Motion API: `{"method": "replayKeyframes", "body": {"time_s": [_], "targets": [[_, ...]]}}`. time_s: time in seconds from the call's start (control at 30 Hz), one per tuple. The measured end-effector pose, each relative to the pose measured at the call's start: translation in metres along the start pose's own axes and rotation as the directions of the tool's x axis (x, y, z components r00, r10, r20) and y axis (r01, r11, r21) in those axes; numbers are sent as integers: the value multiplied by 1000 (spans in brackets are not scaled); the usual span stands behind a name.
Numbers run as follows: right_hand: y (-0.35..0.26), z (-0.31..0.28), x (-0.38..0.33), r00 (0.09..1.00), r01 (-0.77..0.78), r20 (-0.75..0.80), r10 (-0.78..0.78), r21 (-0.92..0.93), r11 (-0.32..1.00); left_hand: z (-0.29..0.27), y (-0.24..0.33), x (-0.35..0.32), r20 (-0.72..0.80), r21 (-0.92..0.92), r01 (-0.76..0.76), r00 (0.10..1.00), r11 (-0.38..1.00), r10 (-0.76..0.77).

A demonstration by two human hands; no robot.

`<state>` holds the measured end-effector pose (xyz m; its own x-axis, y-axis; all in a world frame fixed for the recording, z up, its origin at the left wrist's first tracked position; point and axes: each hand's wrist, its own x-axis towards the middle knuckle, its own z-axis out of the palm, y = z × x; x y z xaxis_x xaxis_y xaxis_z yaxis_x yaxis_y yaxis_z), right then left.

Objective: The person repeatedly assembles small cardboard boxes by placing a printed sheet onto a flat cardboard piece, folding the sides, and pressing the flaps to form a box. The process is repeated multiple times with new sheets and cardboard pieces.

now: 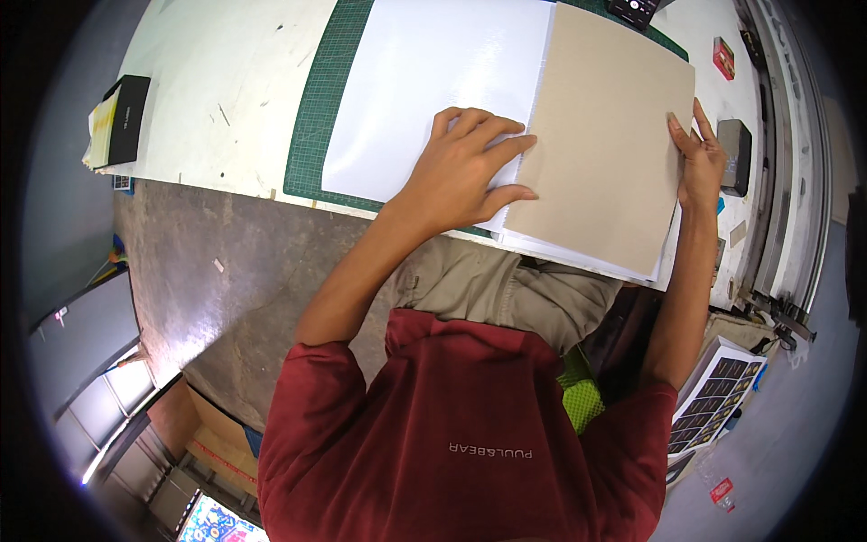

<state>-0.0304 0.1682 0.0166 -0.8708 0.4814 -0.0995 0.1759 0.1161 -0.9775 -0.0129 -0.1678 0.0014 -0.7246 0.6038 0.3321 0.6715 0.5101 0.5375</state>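
Note:
A beige cardboard sheet (605, 135) lies at the right of a glossy white sheet (433, 81), with a ragged-looking seam where they meet. Across that seam rests my left hand (470, 167), fingers apart, thumb and fingertips reaching the cardboard's left edge. My right hand (700, 163) is at the cardboard's right edge, its fingers stretched out and apart, one fingertip touching the board's margin. More white paper shows below the cardboard along the table's front edge. Beneath the white sheet is a green cutting mat (312, 135).
On the white table (217, 108), a black box with papers (131, 117) stands far left. A dark grey block (735, 158) sits right of my right hand, with a small red box (723, 58) farther back. A black device (635, 11) is at the far edge. Metal rails run along the right.

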Motion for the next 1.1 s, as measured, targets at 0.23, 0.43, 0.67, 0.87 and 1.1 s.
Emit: {"method": "replayKeyframes", "body": {"time_s": [0.23, 0.43, 0.67, 0.87, 1.1], "targets": [[0, 3, 2, 1000, 22, 20, -22, -15, 1000, -2, 2, 1, 28, 34, -16, 999, 999, 15], [-2, 5, 2, 999, 34, 40, -33, -22, 999, -3, 3, 1, 50, 68, -29, 998, 997, 25], [-2, 4, 1, 999, 17, 39, -16, -22, 1000, -3, 4, 2, 68, 95, -25, 997, 995, 19], [-21, 15, -24, 833, 304, -62, -550, -779, 548, -4, 8, 2, 110, 148, 0, 994, 989, -17], [-15, 27, -102, 724, 660, 445, -527, -669, 343, -7, 15, 4, 87, 170, 13, 996, 985, -29]]}}
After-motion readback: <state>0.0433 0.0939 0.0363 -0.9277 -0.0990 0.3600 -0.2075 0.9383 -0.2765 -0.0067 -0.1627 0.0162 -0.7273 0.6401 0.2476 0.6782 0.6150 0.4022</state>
